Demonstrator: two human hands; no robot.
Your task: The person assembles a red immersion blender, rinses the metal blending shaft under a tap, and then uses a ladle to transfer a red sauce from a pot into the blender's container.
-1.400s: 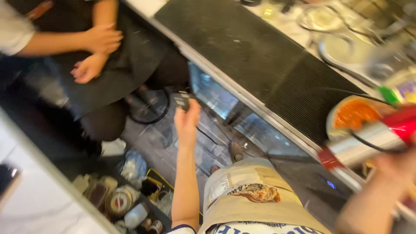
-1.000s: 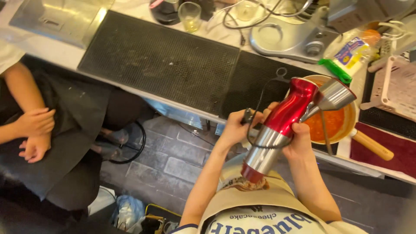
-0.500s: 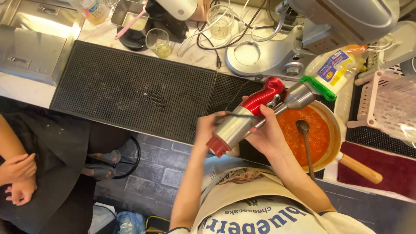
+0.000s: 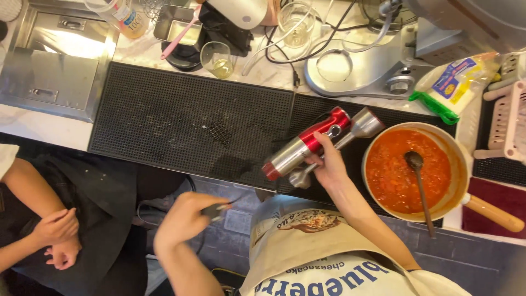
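My right hand (image 4: 329, 167) grips a red and silver hand blender (image 4: 315, 141), held nearly level above the black rubber mat (image 4: 192, 123). Its metal foot points right, toward a cream pan (image 4: 459, 159) of orange-red sauce with a dark spoon (image 4: 419, 186) standing in it. My left hand (image 4: 186, 219) is lower, below the counter edge, closed on the blender's dark plug and cord (image 4: 216, 209).
Another person's arms and hands (image 4: 55, 235) rest at the left over a dark apron. At the back stand a stand mixer base (image 4: 361, 71), a small glass (image 4: 216, 57), a steel sink lid (image 4: 55, 71), a plastic bag (image 4: 455, 82) and a pink rack (image 4: 507, 126).
The blender has tipped from upright to nearly level and shifted left of the pan. My left hand has let go of its body and dropped below the counter with the plug.
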